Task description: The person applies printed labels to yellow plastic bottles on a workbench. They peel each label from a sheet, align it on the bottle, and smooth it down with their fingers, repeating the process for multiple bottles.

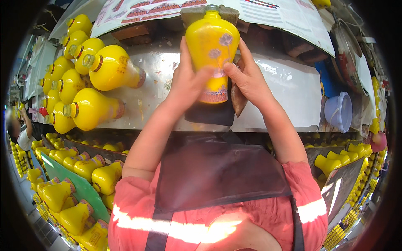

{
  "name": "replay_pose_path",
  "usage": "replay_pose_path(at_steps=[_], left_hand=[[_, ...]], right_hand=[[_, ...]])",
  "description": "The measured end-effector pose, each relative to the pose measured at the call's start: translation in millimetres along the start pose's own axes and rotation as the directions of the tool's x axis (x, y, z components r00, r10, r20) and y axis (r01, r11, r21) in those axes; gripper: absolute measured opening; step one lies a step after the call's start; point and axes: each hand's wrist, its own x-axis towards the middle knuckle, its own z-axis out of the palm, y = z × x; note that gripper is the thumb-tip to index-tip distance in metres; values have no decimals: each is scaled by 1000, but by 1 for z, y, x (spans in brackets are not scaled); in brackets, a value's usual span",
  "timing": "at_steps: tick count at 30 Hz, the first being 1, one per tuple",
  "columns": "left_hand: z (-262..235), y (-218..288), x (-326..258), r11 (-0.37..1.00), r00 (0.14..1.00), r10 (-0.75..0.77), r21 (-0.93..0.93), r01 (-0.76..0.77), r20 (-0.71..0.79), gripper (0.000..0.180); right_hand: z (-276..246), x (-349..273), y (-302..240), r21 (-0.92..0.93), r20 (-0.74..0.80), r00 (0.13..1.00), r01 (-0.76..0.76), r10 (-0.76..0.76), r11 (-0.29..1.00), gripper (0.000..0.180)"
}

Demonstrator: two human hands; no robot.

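A glossy yellow bottle (205,37) with purple flower decals and a patterned band round its base lies in front of me, its glass neck pointing away. My left hand (187,79) is closed against its left side, with the thumb blurred over the lower body. On the other side my right hand (248,79) grips it, thumb pressed on the front near a flower stem. Behind the bottle's neck is a worn grey-brown pad (190,16). A dark cloth (209,115) shows under the base, and a pointed brown piece (238,100) sits beside my right hand.
Several yellow bottles (111,67) stand at the table's left. More fill racks at lower left, by a green board (75,184), and at lower right. Printed decal sheets (289,25) cover the raised far shelf. A pale purple bucket (338,111) is at right. Another person (26,136) is far left.
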Motion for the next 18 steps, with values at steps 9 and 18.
replay_pose_path(at_steps=[9, 18], left_hand=[[-5, 1, 3, 990, 999, 2, -143, 5, 48, 96], [-9, -4, 2, 983, 995, 8, -181, 10, 101, 98]], right_hand=[[1, 1, 6, 44, 5, 1000, -22, 22, 999, 96], [2, 0, 6, 100, 33, 999, -22, 19, 995, 98]])
